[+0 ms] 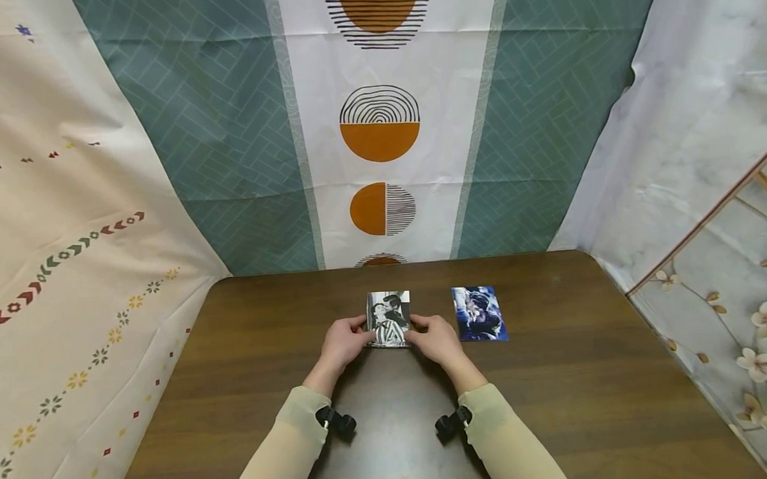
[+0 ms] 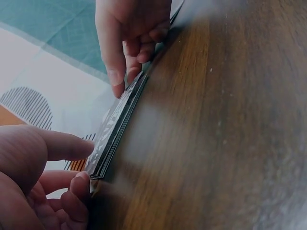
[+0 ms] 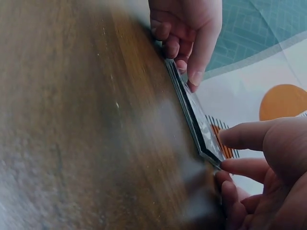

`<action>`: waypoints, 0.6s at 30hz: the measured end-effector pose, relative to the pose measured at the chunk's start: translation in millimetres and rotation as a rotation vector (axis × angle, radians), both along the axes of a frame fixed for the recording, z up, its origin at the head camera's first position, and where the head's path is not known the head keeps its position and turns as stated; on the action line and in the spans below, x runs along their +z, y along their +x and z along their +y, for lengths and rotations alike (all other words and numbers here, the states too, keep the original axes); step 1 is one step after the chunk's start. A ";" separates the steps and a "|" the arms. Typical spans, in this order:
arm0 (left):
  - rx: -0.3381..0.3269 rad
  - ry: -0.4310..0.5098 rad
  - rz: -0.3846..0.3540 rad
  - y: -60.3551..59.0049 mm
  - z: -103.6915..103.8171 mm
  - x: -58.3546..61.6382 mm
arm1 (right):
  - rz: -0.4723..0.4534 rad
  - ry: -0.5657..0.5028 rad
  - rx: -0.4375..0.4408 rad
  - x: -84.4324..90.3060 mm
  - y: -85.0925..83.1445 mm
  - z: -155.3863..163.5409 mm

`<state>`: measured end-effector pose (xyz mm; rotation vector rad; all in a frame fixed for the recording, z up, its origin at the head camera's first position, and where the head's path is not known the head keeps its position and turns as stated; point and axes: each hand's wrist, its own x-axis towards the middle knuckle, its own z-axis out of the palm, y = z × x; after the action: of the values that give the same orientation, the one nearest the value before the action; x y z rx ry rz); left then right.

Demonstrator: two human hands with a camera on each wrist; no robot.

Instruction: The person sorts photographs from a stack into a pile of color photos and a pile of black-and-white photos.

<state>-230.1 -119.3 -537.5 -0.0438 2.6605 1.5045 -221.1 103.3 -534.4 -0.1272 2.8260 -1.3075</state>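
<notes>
Photos (image 1: pixel 389 319) in a thin stack, a black-and-white portrait on top, lie flat on the counter (image 1: pixel 558 403) toward its far edge, about midway between the 2 side edges. The left hand (image 1: pixel 343 343) pinches the stack's left edge and the right hand (image 1: pixel 434 337) pinches its right edge, fingertips (image 2: pixel 117 86) on the sides. The stack looks light, thin and glossy, likely to slide apart or bend, so the short edges, squeezed evenly, seem the safest hold. 1 blue photo (image 1: pixel 479 314) lies apart, toward the right edge.
</notes>
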 end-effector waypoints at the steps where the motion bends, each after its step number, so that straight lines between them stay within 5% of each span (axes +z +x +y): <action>1: 0.008 0.009 -0.004 0.3 0.2 0.2 | -0.005 -0.006 -0.001 0.5 0.5 -0.4; 18: 0.011 0.095 0.012 6.3 -2.3 1.8 | 0.028 -0.138 -0.046 2.0 5.2 -4.7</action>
<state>-223.8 -121.6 -535.7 -0.0436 2.5977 1.6373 -215.9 98.6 -532.4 -0.0839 2.7757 -1.5226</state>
